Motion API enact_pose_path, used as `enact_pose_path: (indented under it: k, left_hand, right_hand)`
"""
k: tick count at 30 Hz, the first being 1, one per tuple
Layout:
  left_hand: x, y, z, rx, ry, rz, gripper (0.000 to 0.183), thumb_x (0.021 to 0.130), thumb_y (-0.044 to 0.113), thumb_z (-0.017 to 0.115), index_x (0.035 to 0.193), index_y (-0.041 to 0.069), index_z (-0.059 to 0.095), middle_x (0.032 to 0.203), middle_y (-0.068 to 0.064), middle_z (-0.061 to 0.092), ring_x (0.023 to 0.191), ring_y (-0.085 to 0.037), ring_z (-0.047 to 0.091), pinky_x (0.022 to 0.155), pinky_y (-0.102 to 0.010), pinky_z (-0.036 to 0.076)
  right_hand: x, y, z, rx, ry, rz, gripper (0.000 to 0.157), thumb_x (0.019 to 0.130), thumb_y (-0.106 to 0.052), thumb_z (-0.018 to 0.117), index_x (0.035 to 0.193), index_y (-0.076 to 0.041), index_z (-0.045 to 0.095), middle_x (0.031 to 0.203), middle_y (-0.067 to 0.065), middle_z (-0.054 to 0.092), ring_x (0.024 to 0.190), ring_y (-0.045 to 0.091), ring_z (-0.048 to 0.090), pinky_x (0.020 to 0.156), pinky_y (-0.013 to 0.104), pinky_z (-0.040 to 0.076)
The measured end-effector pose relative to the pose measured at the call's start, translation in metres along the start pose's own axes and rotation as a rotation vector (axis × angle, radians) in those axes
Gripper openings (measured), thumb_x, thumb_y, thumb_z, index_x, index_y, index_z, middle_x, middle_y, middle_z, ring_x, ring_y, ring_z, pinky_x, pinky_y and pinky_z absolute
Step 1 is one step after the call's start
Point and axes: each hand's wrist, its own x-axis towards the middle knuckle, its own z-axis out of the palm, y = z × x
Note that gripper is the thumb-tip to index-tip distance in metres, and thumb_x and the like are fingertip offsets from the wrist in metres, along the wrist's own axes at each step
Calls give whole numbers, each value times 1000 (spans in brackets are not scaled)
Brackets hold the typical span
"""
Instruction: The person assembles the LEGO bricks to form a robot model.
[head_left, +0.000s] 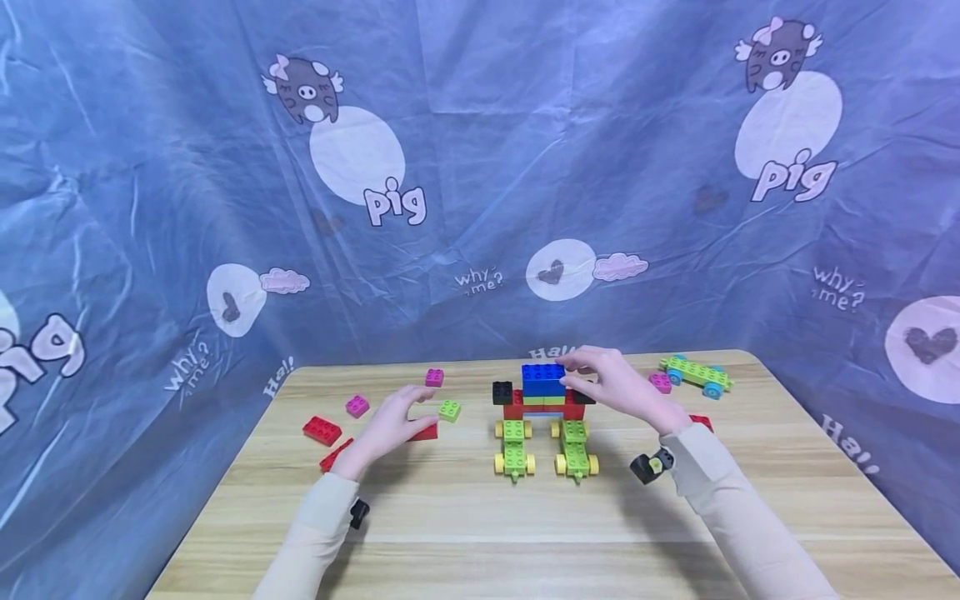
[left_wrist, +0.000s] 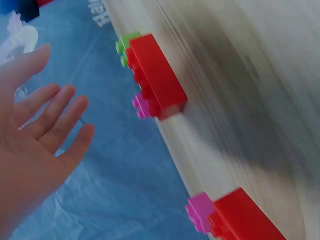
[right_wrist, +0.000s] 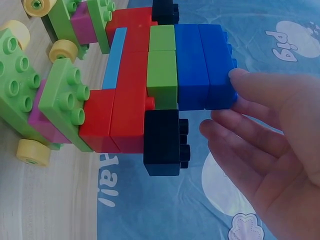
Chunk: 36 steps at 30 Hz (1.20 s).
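My right hand pinches the right end of the upper blue brick, thumb and fingertips at its corner. A second blue brick lies beneath it, on light green bricks over red bricks. A black brick sits at the near end and another black brick at the left. Two light green wheeled bases carry the build. My left hand, fingers loosely bent and apart, hovers above a red brick and holds nothing.
Around my left hand lie a green brick, two magenta bricks and more red bricks. At the back right stand a green car base with blue wheels and a magenta brick. Blue printed cloth hangs behind the table.
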Motion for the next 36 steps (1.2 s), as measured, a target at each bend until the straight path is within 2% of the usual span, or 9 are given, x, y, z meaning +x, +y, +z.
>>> enact_pose_path:
  k: [6, 15, 20, 36]
  left_hand:
    - [-3, -16, -2, 83, -59, -23, 52, 79, 16, 74, 125, -2, 56, 122, -17, 60, 113, -32, 57, 97, -46, 48]
    - [-8, -32, 3, 179, -159, -41, 54, 75, 15, 77, 122, -5, 57, 122, -20, 60, 116, -35, 55, 100, -46, 46]
    - [-10, -36, 5, 190, -172, -74, 55, 73, 12, 78, 121, -4, 58, 120, -18, 61, 115, -34, 56, 99, -45, 46]
    - [-7, -39, 11, 233, -170, -73, 38, 75, 10, 76, 110, 1, 66, 112, -15, 66, 110, -31, 60, 95, -43, 49]
  right_hand:
    - [0, -2, -1, -4, -7, 8, 33, 87, -22, 66, 116, -7, 64, 106, 8, 69, 96, 21, 66, 83, 36, 57]
    - [0, -1, -1, -7, -13, 13, 33, 88, -22, 66, 117, -6, 64, 108, 8, 69, 97, 21, 66, 83, 37, 57]
    - [0, -1, -1, -7, -18, 14, 32, 88, -22, 66, 117, -8, 64, 106, 7, 69, 96, 20, 66, 83, 37, 57]
    - [-1, -1, -1, 1, -27, 20, 34, 88, -23, 65, 118, -8, 64, 106, 4, 69, 96, 19, 66, 84, 36, 57]
